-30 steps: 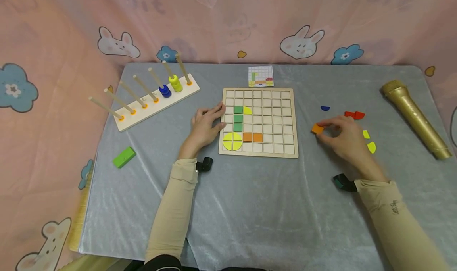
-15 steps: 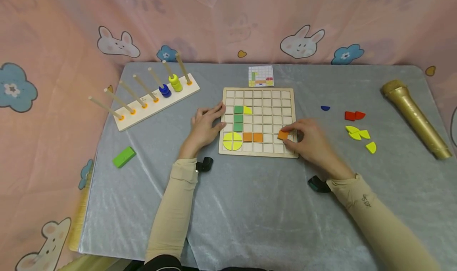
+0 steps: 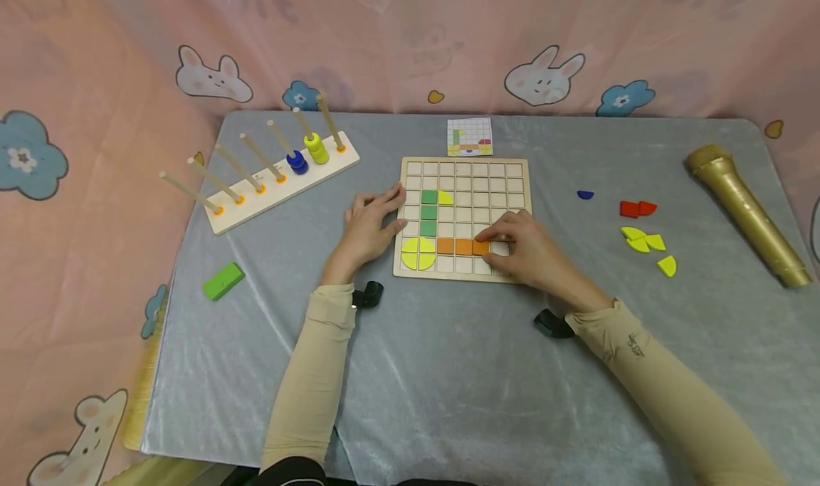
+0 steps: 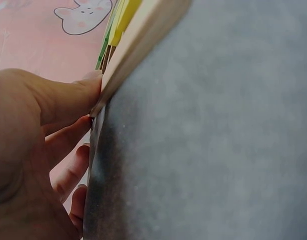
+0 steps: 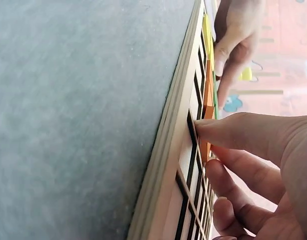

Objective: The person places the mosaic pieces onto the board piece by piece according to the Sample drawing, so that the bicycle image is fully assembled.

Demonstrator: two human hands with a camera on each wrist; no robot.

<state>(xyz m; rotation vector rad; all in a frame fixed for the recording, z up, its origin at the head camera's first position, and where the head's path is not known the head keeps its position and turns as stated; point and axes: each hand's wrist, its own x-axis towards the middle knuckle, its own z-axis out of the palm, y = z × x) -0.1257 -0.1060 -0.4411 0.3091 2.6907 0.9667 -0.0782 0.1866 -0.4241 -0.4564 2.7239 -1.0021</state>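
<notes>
On the table lies a wooden grid board (image 3: 524, 187) with shallow square cells. My right hand (image 3: 534, 255) pinches an orange square tile (image 3: 480, 247) between thumb and fingers, at the right end of a row of two other orange tiles (image 3: 454, 246). My left hand (image 3: 369, 230) rests its fingertips and thumb against the board's left edge; the left wrist view has the thumb (image 4: 78, 97) right at that edge. Green tiles (image 3: 428, 213) form a column with a yellow quarter-round (image 3: 445, 198) beside its top. Several yellow pieces make a circle (image 3: 418, 253) at lower left.
A pattern card (image 3: 470, 136) lies behind the board. To the right are a blue half-round (image 3: 585, 195), red pieces (image 3: 630, 209), yellow pieces (image 3: 634, 238) and a gold microphone (image 3: 746, 212). To the left stand a peg rack (image 3: 282, 183) with rings and a green block (image 3: 223, 281).
My right hand has carried the orange tile leftward from the table at the right, over the board, to the end of the orange row. The left hand has stayed at the board's edge.
</notes>
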